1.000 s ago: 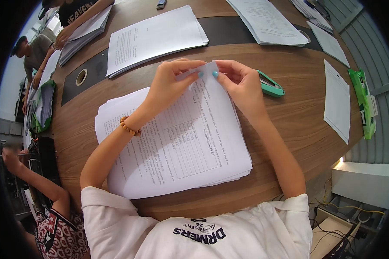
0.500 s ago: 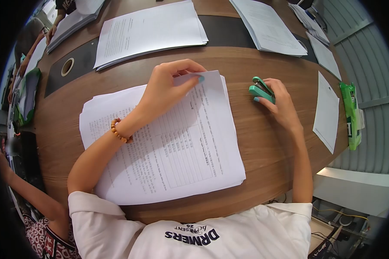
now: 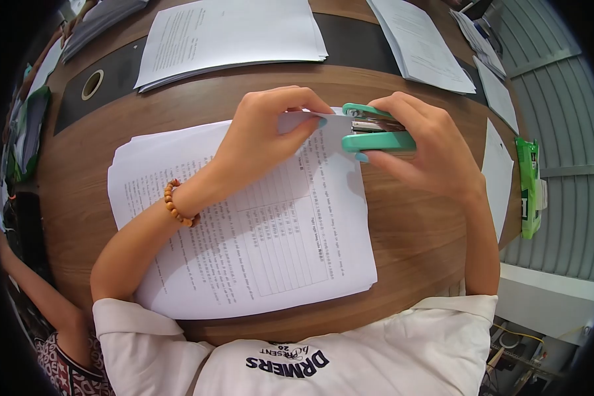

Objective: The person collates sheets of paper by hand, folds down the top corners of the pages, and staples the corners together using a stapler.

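A stack of printed paper sheets lies on the wooden table in front of me. My left hand pinches the upper right corner of the top sheets between thumb and fingers, lifting it a little. In my right hand is a green stapler, gripped with the thumb below and the fingers above. Its jaws are apart and face the lifted corner, close to my left fingertips. Whether the paper lies between the jaws I cannot tell exactly.
Paper stacks lie at the far side and far right. A roll of tape rests at the left. A loose sheet and a green packet sit at the right edge. Another person's arm shows at lower left.
My right hand has brought the stapler left, up to the paper corner. My left hand keeps its pinch on the corner. The view has shifted slightly.
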Motion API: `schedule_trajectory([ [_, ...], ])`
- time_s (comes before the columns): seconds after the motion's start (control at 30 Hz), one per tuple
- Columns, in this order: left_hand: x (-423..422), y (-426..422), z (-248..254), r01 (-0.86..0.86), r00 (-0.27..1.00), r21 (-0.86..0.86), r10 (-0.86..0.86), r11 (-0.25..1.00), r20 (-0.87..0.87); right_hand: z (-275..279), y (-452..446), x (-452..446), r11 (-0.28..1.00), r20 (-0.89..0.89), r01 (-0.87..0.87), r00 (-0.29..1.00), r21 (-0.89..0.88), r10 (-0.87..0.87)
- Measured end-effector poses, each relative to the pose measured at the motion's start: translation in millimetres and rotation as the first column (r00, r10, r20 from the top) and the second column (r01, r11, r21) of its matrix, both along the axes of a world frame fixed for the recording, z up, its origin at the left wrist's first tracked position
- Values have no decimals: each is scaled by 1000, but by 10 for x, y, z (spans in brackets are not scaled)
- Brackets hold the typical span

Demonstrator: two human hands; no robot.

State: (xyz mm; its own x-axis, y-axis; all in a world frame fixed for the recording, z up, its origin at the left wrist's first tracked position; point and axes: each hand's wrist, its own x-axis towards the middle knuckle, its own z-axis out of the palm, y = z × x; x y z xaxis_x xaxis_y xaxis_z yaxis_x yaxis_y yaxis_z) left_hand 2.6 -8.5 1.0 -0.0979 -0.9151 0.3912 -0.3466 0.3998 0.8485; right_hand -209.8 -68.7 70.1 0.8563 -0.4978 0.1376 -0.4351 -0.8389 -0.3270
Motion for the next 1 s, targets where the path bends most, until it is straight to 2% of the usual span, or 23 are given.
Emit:
schedule_trajectory([
  [0.8,-15,8,-10,-25,999,5,25,1000,27,-52,-59,70,999,-8,-46,999,-30,46],
  [1.0,-4,29,27,19,997,31,-21,999,68,-22,-77,67,997,-10,-67,998,-47,67],
])
